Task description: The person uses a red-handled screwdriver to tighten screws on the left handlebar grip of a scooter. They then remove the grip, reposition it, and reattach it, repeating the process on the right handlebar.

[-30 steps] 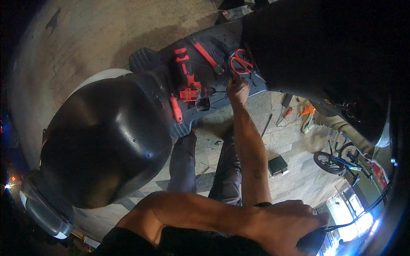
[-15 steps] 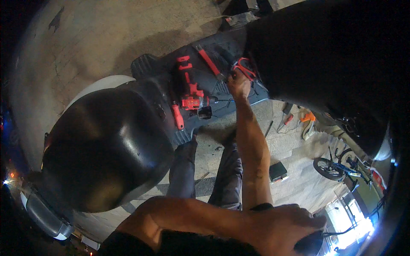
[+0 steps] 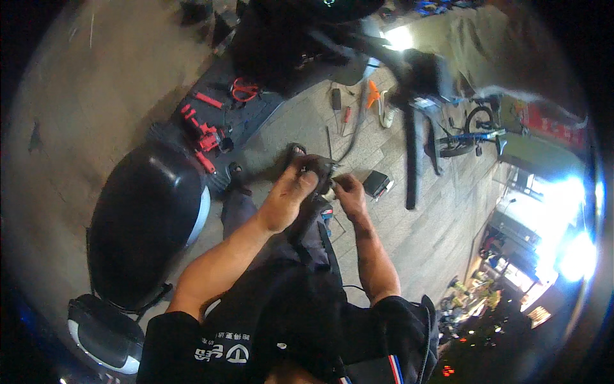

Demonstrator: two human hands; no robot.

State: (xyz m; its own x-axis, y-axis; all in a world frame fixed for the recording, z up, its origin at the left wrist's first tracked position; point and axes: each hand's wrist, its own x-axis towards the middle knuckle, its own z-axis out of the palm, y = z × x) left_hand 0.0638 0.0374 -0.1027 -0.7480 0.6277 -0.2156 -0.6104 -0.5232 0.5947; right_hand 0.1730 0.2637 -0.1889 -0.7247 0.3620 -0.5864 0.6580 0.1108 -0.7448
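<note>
My left grip (image 3: pixel 293 192) clamps a dark part (image 3: pixel 322 167), seemingly steadying it for my right grip (image 3: pixel 348 194) alongside, whose closure I can't tell.

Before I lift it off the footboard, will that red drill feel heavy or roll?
The drill is probably heavy for its size, given its bulky body. Its L-shaped outline should resist rolling, and the hard-looking casing suggests stiffness.

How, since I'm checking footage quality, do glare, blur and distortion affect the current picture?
In the head view, the white lights at right are blown out; the black seat catches a small highlight; the dark part at the left hand and right hand is too dim and soft to identify; fisheye distortion bends edges near the rim, which falls mostly to black.
</note>
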